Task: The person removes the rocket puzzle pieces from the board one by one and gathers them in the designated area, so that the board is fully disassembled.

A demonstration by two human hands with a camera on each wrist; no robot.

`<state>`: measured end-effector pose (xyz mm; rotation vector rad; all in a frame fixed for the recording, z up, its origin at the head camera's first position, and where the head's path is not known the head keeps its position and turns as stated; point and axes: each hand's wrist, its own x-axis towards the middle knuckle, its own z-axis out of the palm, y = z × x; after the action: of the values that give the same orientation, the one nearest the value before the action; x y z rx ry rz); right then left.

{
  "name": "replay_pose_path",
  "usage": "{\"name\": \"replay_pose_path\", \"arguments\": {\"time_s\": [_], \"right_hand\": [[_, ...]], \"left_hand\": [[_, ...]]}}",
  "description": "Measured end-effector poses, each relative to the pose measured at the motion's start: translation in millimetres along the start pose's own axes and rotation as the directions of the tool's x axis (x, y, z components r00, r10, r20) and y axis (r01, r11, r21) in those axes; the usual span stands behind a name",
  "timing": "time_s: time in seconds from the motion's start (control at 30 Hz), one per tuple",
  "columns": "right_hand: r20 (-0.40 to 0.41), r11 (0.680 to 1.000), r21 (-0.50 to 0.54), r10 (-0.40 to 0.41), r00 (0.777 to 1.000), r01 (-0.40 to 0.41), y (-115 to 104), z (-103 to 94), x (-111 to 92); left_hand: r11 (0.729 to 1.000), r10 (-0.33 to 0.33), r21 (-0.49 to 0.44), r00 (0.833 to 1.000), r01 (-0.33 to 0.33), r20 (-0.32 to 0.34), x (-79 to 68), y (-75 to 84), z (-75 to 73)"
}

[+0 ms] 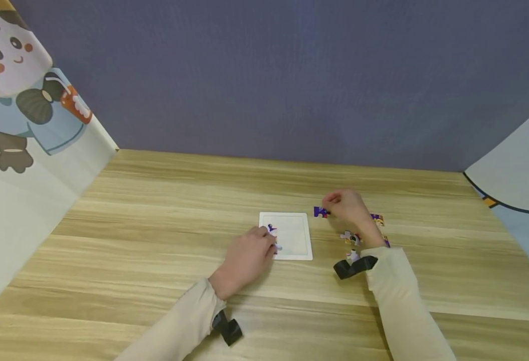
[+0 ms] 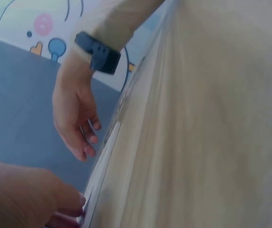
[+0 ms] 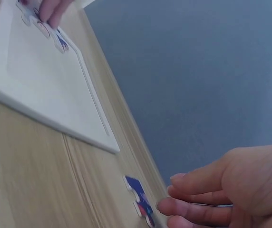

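A white square puzzle tray point(image 1: 293, 235) lies on the table, with purple puzzle pieces point(image 3: 45, 29) along its left side. My left hand point(image 1: 250, 255) rests over that side, its fingertips touching the pieces and partly covering them. To the right of the tray lies a loose purple puzzle piece point(image 1: 320, 212). Beside and just above it, my right hand point(image 1: 346, 205) has loosely bent fingers, with nothing visible between them. In the right wrist view, a small gap shows between the fingertips point(image 3: 167, 206) and the loose piece point(image 3: 140, 199).
More puzzle pieces lie near the right wrist: a pale one point(image 1: 351, 237), another point(image 1: 352, 256) closer to me, and a purple and orange one point(image 1: 377, 219) partly behind the forearm. A dark blue wall point(image 1: 291, 80) rises behind the wooden table point(image 1: 156, 210).
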<state>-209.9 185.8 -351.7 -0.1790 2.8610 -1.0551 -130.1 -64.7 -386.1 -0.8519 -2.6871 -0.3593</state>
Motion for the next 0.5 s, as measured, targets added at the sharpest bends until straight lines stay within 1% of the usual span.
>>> {"name": "replay_pose_path", "arguments": {"time_s": [0.1,0.17,0.3,0.4,0.5], "right_hand": [[0.003,1.000,0.005,-0.018,1.000,0.018,-4.7,2.5,-0.9],[-0.002,0.999,0.004,-0.036,0.999,0.036,-7.3,5.2,-0.6],[0.005,0.997,-0.004,-0.072,0.997,0.072,-12.5,12.9,-0.3],[0.023,0.995,-0.001,-0.099,0.995,0.099,-18.3,20.6,-0.8],[0.027,0.990,-0.012,-0.140,0.990,0.141,-25.0,28.6,-1.7]], "left_hand": [[0.998,-0.027,-0.055,1.000,0.026,-0.012,1.2,-4.0,1.0],[0.996,-0.039,-0.077,0.999,0.038,-0.008,2.1,-5.7,1.2],[0.991,-0.064,-0.115,0.997,0.068,0.031,3.9,-8.1,1.6],[0.978,-0.101,-0.177,0.993,0.110,0.063,4.9,-10.7,1.6],[0.960,-0.137,-0.236,0.987,0.152,0.079,5.8,-15.0,1.6]]}}
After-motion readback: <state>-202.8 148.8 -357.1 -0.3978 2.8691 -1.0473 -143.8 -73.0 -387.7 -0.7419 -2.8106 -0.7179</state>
